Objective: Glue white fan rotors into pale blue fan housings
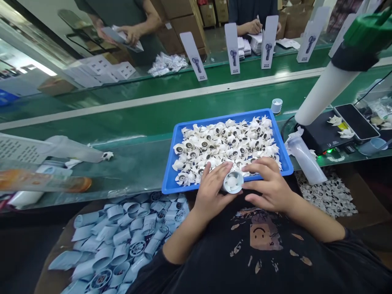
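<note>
The left hand (211,190) and right hand (268,183) close in from both sides, pinching a white plastic fan housing (233,182) between them, just over the near rim of a blue plastic tray (220,117). White fan impellers (226,143) fill the tray; pale blue housings (122,241) heap left of it; a green conveyor belt (153,118) runs beyond it.

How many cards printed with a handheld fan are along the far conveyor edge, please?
4, in a row beyond the green conveyor belt: first card, second card, third card, fourth card, left to right. A paler card further right may be another.
</note>
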Available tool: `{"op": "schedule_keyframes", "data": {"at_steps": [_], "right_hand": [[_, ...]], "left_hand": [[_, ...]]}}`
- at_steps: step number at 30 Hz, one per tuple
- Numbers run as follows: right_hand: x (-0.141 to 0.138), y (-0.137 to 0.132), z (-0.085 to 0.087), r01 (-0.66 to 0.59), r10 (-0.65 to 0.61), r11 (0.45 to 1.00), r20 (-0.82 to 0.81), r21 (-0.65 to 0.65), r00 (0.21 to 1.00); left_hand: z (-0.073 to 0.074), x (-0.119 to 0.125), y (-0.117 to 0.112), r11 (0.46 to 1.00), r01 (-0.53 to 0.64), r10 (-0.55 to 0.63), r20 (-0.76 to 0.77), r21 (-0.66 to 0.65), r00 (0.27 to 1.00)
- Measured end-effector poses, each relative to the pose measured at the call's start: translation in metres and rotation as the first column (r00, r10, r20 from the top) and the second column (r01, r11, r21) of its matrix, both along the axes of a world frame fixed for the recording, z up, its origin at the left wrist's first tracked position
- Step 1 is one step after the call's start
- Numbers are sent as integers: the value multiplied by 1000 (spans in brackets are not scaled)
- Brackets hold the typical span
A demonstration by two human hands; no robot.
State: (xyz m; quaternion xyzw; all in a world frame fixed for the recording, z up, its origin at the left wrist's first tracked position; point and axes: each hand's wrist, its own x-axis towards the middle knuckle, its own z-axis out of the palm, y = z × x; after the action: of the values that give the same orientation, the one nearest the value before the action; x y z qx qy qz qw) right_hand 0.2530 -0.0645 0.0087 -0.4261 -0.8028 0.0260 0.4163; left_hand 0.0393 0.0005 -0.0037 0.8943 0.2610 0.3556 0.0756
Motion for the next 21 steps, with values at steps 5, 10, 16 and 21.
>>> {"op": "schedule_keyframes", "data": {"at_steps": [5, 10, 16, 21], "right_hand": [[31, -14, -3, 88, -67, 990, -186, 106, 980], [36, -29, -18, 165, -153, 985, -198, 49, 968], [28, -40, -29, 188, -194, 981, -235, -48, 952], [32, -48, -43, 225, -264, 961, -283, -164, 922]], "left_hand": [[27, -3, 66, 999, -25, 27, -63, 32, 998], [53, 67, 174, 929, -266, 193, -275, -259, 942], [54, 155, 222, 931, -264, 181, -307, -254, 934], [66, 145, 213, 998, -13, 5, -138, -60, 990]]}}
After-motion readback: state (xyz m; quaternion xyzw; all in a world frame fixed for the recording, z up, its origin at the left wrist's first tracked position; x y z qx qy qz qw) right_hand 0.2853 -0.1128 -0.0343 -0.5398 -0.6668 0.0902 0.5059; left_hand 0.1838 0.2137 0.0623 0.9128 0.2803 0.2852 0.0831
